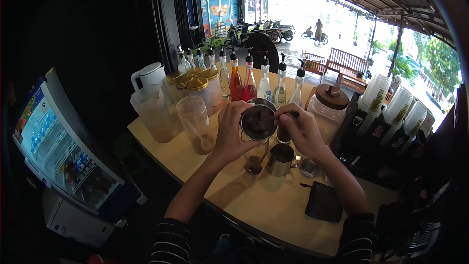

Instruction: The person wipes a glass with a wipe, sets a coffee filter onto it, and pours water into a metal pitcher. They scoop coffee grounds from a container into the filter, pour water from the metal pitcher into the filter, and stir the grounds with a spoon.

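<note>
My left hand [232,134] is wrapped round a round metal-rimmed cup [259,123], tilted so its dark inside faces me. It is held above a glass [254,162] with some brown liquid at the bottom. At the cup's right rim, the thumb and fingers of my right hand [301,129] are pinched together; what they hold is too dark to name. Below my right hand stands a metal pitcher [280,162] with dark contents. Beside it lies a small round metal piece [309,167]. Another glass with dark contents [284,133] is partly hidden behind my right hand.
A folded dark cloth [324,202] lies near the front edge. Left stand a clear jug [154,112], a tub with a scoop [194,124] and gold-lidded jars [198,87]. Pump bottles [249,76] line the back. A wooden-lidded jar [328,110] and stacked cups [375,93] stand right.
</note>
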The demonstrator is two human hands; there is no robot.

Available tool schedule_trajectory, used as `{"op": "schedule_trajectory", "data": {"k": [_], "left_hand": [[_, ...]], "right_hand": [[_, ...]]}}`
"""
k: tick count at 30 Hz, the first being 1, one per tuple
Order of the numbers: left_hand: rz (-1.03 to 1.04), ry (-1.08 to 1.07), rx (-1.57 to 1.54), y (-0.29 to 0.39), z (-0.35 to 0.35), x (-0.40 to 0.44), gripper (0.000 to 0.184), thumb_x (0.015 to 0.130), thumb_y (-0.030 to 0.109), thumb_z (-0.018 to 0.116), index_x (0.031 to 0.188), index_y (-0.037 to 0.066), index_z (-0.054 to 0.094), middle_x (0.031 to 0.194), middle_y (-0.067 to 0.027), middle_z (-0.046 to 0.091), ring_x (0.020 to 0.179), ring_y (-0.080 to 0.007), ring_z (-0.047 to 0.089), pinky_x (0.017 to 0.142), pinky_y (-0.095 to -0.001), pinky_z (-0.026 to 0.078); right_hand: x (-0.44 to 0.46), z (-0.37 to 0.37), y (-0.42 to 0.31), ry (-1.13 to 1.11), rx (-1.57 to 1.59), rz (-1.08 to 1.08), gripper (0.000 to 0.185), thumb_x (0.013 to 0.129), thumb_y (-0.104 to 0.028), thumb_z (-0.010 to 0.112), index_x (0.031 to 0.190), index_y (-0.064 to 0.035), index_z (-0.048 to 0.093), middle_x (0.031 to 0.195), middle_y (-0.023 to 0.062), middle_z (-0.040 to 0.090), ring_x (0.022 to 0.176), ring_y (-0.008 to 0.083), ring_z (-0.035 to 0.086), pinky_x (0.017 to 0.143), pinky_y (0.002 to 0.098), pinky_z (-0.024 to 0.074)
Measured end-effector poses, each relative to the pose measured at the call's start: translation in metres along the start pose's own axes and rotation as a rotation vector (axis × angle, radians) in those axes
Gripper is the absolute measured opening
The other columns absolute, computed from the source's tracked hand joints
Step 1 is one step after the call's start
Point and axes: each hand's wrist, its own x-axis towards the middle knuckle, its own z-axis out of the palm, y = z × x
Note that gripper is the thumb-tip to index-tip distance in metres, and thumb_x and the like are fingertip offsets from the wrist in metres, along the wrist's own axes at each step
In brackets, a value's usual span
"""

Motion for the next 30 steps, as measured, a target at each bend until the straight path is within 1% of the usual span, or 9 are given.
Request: {"op": "schedule_trajectory", "data": {"k": [12, 17, 19, 21, 23, 25, 27, 29, 30], "left_hand": [[0.037, -0.221, 0.025, 0.007, -0.019, 0.013, 0.08, 0.055, 0.02, 0.084, 0.125, 0.015, 0.047, 0.119, -0.0064, 0.046, 0.118, -0.0282, 0.045, 0.108, -0.0525, 0.027], [0.138, -0.366, 0.236, 0.006, -0.025, 0.025, 0.081, 0.054, 0.023, 0.084, 0.126, 0.016, 0.047, 0.123, -0.0062, 0.045, 0.123, -0.0294, 0.041, 0.111, -0.0505, 0.022], [0.167, -0.378, 0.27, 0.007, -0.025, 0.027, 0.08, 0.055, 0.025, 0.084, 0.125, 0.018, 0.047, 0.119, -0.0034, 0.047, 0.117, -0.0234, 0.049, 0.109, -0.0612, 0.02], [0.158, -0.373, 0.288, 0.007, -0.026, 0.027, 0.08, 0.055, 0.025, 0.084, 0.125, 0.017, 0.047, 0.119, -0.0033, 0.047, 0.117, -0.0235, 0.049, 0.109, -0.0611, 0.02], [0.151, -0.366, 0.308, 0.006, -0.025, 0.025, 0.08, 0.054, 0.025, 0.084, 0.125, 0.017, 0.046, 0.119, -0.0031, 0.047, 0.117, -0.0237, 0.049, 0.109, -0.061, 0.021], [0.15, -0.366, 0.337, 0.002, -0.023, 0.023, 0.081, 0.054, 0.025, 0.084, 0.124, 0.015, 0.046, 0.119, -0.0029, 0.047, 0.117, -0.0235, 0.048, 0.109, -0.0609, 0.021], [0.137, -0.352, 0.342, 0.004, -0.024, 0.023, 0.08, 0.054, 0.026, 0.084, 0.124, 0.014, 0.046, 0.119, -0.0031, 0.047, 0.117, -0.0231, 0.048, 0.109, -0.0608, 0.021], [0.121, -0.33, 0.348, 0.003, -0.025, 0.022, 0.08, 0.054, 0.026, 0.083, 0.124, 0.013, 0.046, 0.119, -0.0033, 0.047, 0.117, -0.0227, 0.048, 0.109, -0.0606, 0.021], [0.09, -0.353, 0.37, 0.0, -0.024, 0.02, 0.081, 0.055, 0.031, 0.082, 0.125, 0.012, 0.046, 0.124, -0.006, 0.045, 0.123, -0.0345, 0.038, 0.107, -0.0571, 0.024]], "right_hand": [[0.005, -0.006, -0.006, -0.023, 0.001, 0.009, 0.012, 0.095, -0.011, 0.05, 0.099, -0.0003, 0.055, 0.076, 0.0086, 0.063, 0.069, 0.0117, 0.062, 0.059, 0.0256, 0.0454], [0.028, -0.017, -0.023, -0.29, -0.215, 0.036, 0.014, 0.093, -0.014, 0.053, 0.095, -0.0001, 0.056, 0.069, 0.0098, 0.064, 0.062, 0.0143, 0.061, 0.058, 0.0272, 0.0456], [0.044, -0.025, -0.034, -0.36, -0.223, 0.112, 0.015, 0.093, -0.015, 0.054, 0.095, 0.0001, 0.056, 0.068, 0.009, 0.063, 0.06, 0.0152, 0.061, 0.058, 0.0281, 0.0461], [0.051, -0.024, -0.035, -0.43, -0.232, 0.192, 0.016, 0.093, -0.016, 0.054, 0.095, 0.0004, 0.057, 0.066, 0.0082, 0.063, 0.058, 0.016, 0.061, 0.058, 0.0289, 0.0466], [0.054, -0.014, -0.033, -0.492, -0.144, 0.254, 0.017, 0.094, -0.019, 0.053, 0.095, -0.003, 0.059, 0.066, 0.0048, 0.061, 0.056, 0.0078, 0.057, 0.053, 0.0245, 0.0455], [0.057, -0.01, -0.043, -0.499, -0.264, 0.289, 0.018, 0.093, -0.019, 0.055, 0.093, -0.0013, 0.057, 0.068, 0.0088, 0.062, 0.058, 0.0148, 0.06, 0.055, 0.0282, 0.0462], [0.059, -0.008, -0.034, -0.371, -0.417, -0.088, 0.018, 0.092, -0.017, 0.054, 0.095, 0.0008, 0.054, 0.071, 0.0156, 0.062, 0.064, 0.0272, 0.062, 0.059, 0.0339, 0.0472], [0.056, -0.004, -0.036, -0.464, -0.448, -0.033, 0.019, 0.092, -0.016, 0.053, 0.1, 0.0017, 0.052, 0.073, 0.0199, 0.061, 0.069, 0.0349, 0.062, 0.064, 0.0401, 0.0479], [0.054, 0.0, -0.039, -0.554, -0.478, 0.025, 0.021, 0.091, -0.015, 0.051, 0.104, 0.0025, 0.049, 0.075, 0.0243, 0.061, 0.075, 0.0425, 0.061, 0.068, 0.0463, 0.0486]]}}
